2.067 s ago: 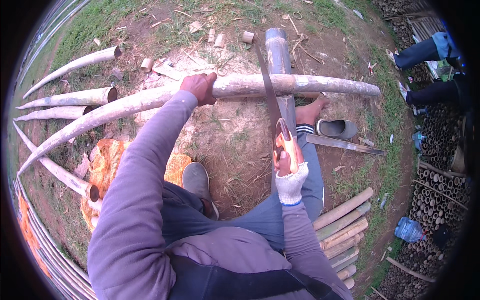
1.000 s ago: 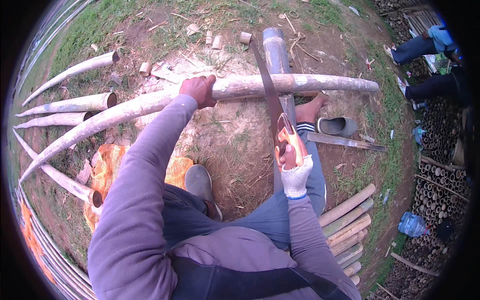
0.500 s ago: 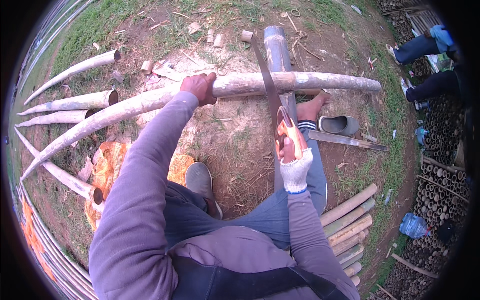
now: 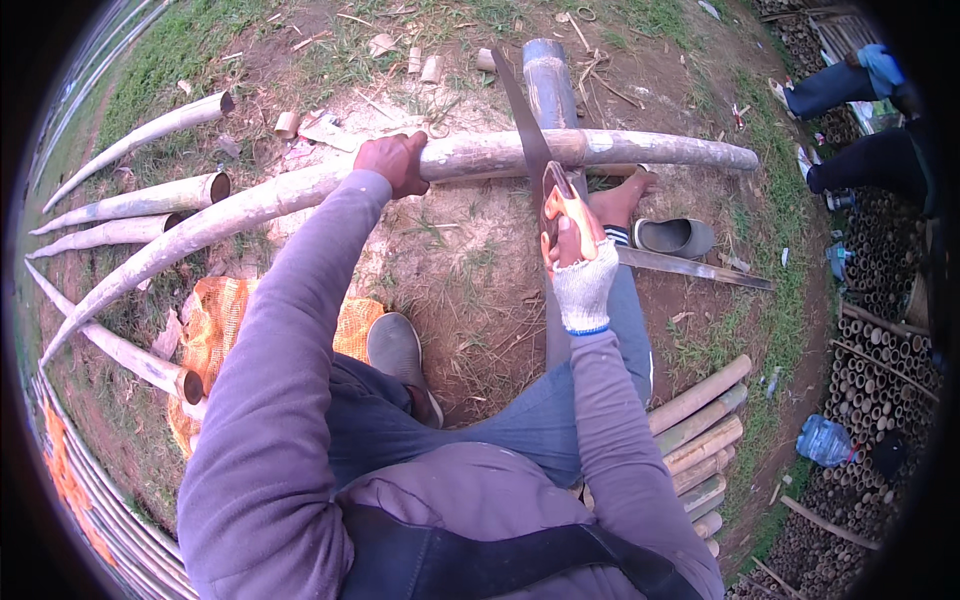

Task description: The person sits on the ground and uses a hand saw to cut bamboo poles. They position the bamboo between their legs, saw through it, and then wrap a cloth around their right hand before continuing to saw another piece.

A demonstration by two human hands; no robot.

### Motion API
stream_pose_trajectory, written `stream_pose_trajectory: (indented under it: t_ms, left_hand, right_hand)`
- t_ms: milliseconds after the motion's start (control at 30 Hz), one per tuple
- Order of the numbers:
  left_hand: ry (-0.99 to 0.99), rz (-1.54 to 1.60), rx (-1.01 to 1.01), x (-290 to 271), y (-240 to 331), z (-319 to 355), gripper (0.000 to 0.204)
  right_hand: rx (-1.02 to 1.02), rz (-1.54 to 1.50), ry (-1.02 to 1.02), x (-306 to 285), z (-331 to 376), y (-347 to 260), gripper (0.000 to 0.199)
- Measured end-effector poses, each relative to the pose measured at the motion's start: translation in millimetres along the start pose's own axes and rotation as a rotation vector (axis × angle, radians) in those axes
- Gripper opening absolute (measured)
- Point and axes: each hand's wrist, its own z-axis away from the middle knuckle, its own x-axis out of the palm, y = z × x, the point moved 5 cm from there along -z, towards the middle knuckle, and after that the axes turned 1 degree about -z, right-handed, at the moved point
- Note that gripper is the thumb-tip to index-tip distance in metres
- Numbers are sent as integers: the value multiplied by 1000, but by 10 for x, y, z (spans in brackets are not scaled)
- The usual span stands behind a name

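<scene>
Left hand had its fingers wrapped over the long bamboo pole, lying across a thicker log. Right hand, gloved, had its fingers clenched on the handsaw, blade on the pole.

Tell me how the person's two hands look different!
The left hand is bare and presses down on the long bamboo pole. The right hand wears a white knitted glove and grips the orange handle of a saw whose blade crosses the pole. Both reach out from purple sleeves.
</scene>
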Motion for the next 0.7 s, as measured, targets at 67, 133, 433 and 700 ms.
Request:
stream_pose_trajectory:
  t_ms: [67, 133, 433, 700]
  left_hand:
    - [-2, 4, -16, -31, -80, -13, 60]
    - [-48, -27, -52, 3, -130, 20, 61]
    - [17, -11, -18, -52, 45, -55, 59]
    - [-31, -3, -45, 74, -138, 52, 58]
  right_hand:
    - [129, -119, -8, -240, 612, -43, 46]
    - [253, -154, -57, -526, 1258, -177, 62]
    - [-67, 94, 7, 153, -440, 31, 34]
    - [265, -77, -41, -602, 1379, -358, 72]
